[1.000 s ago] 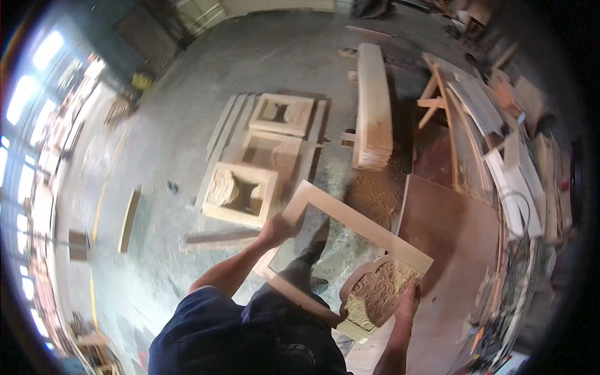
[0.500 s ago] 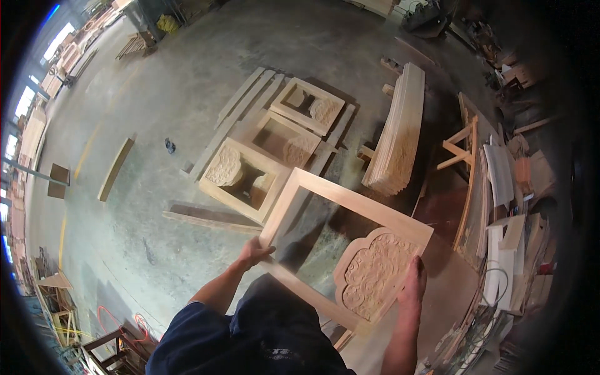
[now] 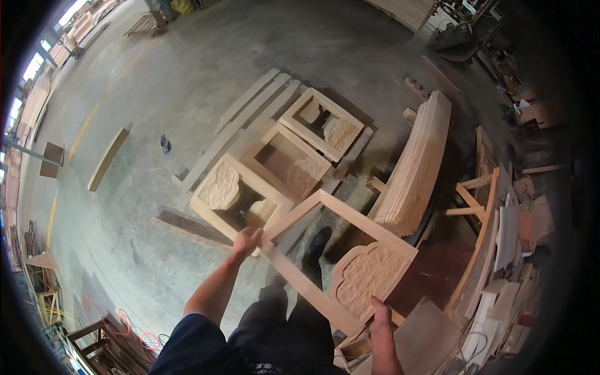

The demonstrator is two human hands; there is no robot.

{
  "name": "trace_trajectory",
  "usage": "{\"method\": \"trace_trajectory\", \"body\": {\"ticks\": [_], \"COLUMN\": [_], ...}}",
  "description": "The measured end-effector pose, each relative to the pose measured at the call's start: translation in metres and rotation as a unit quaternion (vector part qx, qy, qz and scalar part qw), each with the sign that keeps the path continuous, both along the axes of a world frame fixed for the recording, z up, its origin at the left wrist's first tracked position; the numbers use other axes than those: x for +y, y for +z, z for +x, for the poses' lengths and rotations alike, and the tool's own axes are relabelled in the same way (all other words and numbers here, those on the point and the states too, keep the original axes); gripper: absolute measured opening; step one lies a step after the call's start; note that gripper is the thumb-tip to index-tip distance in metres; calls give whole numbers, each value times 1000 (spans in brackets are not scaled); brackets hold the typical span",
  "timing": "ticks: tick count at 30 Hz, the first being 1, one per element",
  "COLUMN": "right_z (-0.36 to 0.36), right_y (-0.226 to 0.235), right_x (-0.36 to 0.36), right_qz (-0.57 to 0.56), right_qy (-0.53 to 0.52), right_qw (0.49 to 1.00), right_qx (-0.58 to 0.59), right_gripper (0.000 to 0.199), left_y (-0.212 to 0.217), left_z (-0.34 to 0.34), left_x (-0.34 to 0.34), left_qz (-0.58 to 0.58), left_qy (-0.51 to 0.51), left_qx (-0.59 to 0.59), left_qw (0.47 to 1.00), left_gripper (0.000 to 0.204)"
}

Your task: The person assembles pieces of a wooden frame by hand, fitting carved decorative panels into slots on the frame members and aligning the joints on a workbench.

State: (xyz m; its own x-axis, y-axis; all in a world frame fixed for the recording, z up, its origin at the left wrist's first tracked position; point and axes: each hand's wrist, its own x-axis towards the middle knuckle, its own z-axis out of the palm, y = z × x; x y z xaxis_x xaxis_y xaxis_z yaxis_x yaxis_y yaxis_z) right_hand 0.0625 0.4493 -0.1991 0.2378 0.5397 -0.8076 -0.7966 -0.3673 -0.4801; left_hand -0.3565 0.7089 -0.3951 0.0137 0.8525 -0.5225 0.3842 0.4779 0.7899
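Note:
I carry a square wooden frame with a carved panel set in its right corner. My left hand grips the frame's left corner. My right hand holds the near right edge, just below the carved panel. The frame hangs level above my legs and one dark shoe. Just ahead on the concrete floor lie three similar carved frames: a near one, a middle one and a far one.
A tall stack of curved boards stands to the right of the floor frames. Long planks lie beside them and a dark board lies near my left hand. Wooden trestles and offcuts crowd the right side.
The view has swung and I have stepped closer to the frames on the floor. The held frame stays in both hands, now level and nearer the closest floor frame.

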Motion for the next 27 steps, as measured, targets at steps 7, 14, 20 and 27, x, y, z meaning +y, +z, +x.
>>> {"method": "trace_trajectory", "body": {"ticks": [7,14,20,27], "right_z": [94,130,213,236], "right_y": [-124,-323,-437,-560], "right_x": [256,559,690,624], "right_qz": [59,158,85,-91], "right_qy": [75,165,151,466], "right_qw": [992,973,983,780], "right_qx": [-79,-37,-54,-408], "right_gripper": [60,58,58,39], "left_y": [-98,-268,-301,-304], "left_z": [82,97,172,162], "left_x": [148,255,269,267], "left_qz": [-52,-136,-138,-104], "left_qy": [78,215,198,233], "left_qx": [220,317,461,501], "left_qw": [971,914,854,827], "left_gripper": [71,131,111,107]}}
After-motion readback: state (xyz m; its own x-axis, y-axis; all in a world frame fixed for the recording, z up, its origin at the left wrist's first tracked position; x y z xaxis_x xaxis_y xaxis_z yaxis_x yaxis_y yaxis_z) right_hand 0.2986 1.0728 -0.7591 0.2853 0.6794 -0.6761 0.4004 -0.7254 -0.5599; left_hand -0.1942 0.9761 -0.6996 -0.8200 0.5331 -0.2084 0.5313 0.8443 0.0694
